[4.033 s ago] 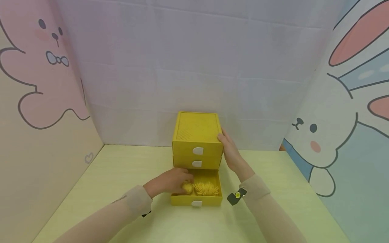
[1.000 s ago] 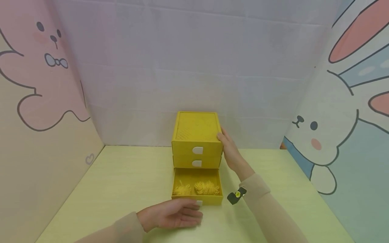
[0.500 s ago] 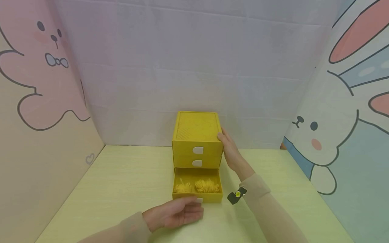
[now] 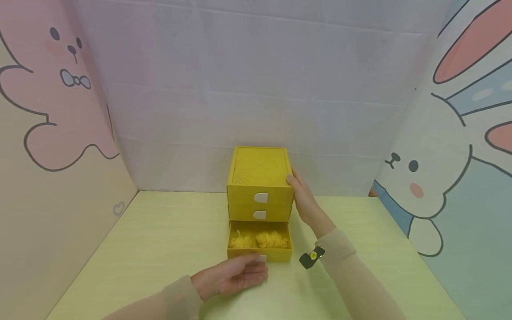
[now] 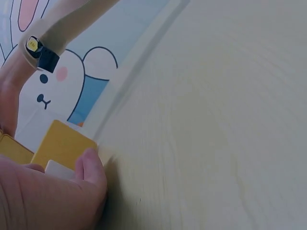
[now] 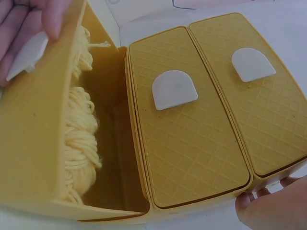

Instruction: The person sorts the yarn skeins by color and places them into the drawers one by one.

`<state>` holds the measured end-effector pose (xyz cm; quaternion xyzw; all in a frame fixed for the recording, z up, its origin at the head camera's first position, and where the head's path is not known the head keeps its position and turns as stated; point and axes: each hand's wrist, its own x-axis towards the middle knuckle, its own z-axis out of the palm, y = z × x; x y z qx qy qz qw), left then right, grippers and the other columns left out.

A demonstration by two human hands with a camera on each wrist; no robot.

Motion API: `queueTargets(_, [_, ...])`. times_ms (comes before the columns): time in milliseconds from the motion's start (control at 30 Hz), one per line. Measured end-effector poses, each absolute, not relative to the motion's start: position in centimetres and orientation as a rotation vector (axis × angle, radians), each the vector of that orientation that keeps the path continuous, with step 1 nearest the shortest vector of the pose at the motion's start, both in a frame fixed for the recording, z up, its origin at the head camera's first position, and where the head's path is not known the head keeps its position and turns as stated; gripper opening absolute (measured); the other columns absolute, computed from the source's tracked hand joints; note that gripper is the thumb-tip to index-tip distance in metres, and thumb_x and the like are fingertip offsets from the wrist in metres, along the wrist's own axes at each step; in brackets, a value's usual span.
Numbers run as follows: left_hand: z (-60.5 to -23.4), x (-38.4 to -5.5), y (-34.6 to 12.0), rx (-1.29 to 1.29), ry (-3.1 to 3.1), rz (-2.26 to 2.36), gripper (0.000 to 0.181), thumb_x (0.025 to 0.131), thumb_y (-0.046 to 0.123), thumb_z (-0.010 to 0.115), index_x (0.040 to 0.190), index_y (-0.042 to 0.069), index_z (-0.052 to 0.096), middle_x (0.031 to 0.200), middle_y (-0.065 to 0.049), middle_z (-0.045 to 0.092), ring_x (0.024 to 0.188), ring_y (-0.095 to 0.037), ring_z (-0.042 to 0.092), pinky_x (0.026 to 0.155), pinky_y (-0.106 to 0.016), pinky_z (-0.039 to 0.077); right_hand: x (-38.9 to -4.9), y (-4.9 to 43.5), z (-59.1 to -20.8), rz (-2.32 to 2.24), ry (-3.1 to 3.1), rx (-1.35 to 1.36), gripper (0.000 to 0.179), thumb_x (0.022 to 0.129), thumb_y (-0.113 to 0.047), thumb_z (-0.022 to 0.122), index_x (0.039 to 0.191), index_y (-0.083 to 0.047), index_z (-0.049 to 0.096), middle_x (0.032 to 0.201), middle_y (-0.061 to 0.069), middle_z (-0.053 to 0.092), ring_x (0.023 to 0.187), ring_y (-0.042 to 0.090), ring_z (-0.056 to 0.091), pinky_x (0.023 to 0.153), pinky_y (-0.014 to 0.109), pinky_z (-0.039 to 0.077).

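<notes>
A yellow three-drawer storage box (image 4: 262, 166) stands at the back of the table, its bottom drawer (image 4: 280, 254) pulled partway out. Inside that drawer lie two bundles of yellow yarn, the left bundle (image 4: 240, 241) and the right bundle (image 4: 272, 240). My left hand (image 4: 232, 275), palm up with fingers fairly straight, is at the drawer's front; its thumb touches the front beside the white pull tab (image 6: 29, 56). My right hand (image 4: 306, 202) holds the box's right side, thumb on the upper front edge and fingers along the side wall.
The middle and top drawers are closed, each with a white tab, the middle tab (image 4: 259, 215) and the top tab (image 4: 261, 198). A pale yellow tabletop (image 4: 160, 235) surrounds the box. Behind it hangs a white cloth (image 4: 256, 89); a rabbit-printed panel (image 4: 440, 178) stands at the right.
My left hand has left the yarn and moved to the drawer's front. The bottom drawer has slid inward somewhat over the last second. My right hand has stayed on the box.
</notes>
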<state>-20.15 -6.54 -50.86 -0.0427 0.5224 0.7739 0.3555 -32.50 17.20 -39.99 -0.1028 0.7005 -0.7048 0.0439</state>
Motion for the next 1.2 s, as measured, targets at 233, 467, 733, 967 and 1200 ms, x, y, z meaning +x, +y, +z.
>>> queueTargets(233, [-50.7,-21.3,-6.3,-0.114,1.372,2.033,0.053,0.111,0.025,0.057,0.144,-0.016,0.05,0.139,-0.034,0.06,0.128,-0.042,0.065,0.113,-0.048,0.051,-32.7,17.2,-40.0,-2.152,2.141,-0.291,0.066,0.115,-0.04,0.038,0.173,-0.026,0.009,0.179,0.0,0.008,0.164,0.026,0.006,0.133,0.054,0.01])
queueTargets(467, [-50.9,-22.7,-5.9,-0.112,1.382,2.055,0.055,0.112,0.026,0.054,0.146,-0.017,0.047,0.142,-0.035,0.057,0.132,-0.044,0.061,0.115,-0.048,0.049,-32.7,17.2,-40.0,-2.156,2.145,-0.289,0.066,0.115,-0.04,0.038,0.173,-0.026,0.009,0.179,0.0,0.008,0.164,0.025,0.006,0.133,0.054,0.01])
queueTargets(733, [-51.1,-24.3,-5.6,-0.13,1.384,2.083,0.055,0.114,0.025,0.051,0.148,-0.017,0.043,0.145,-0.036,0.054,0.136,-0.047,0.056,0.117,-0.049,0.047,-32.9,17.2,-40.2,-2.164,2.141,-0.295,0.066,0.115,-0.04,0.039,0.173,-0.026,0.011,0.179,-0.001,0.011,0.164,0.024,0.008,0.133,0.053,0.01])
queueTargets(967, [-51.2,-25.7,-5.3,-0.142,1.391,2.107,0.057,0.114,0.027,0.05,0.15,-0.016,0.04,0.146,-0.037,0.053,0.137,-0.048,0.056,0.116,-0.05,0.048,-32.9,17.3,-40.3,-2.18,2.136,-0.296,0.065,0.115,-0.037,0.04,0.173,-0.026,0.012,0.178,-0.002,0.013,0.163,0.023,0.011,0.133,0.051,0.01])
queueTargets(1200, [-51.2,-26.4,-5.2,-0.149,1.398,2.105,0.056,0.115,0.025,0.049,0.149,-0.017,0.041,0.147,-0.037,0.052,0.138,-0.05,0.054,0.117,-0.051,0.048,-32.8,17.3,-40.2,-2.173,2.144,-0.301,0.065,0.115,-0.038,0.039,0.173,-0.026,0.012,0.178,-0.002,0.014,0.163,0.023,0.011,0.133,0.051,0.01])
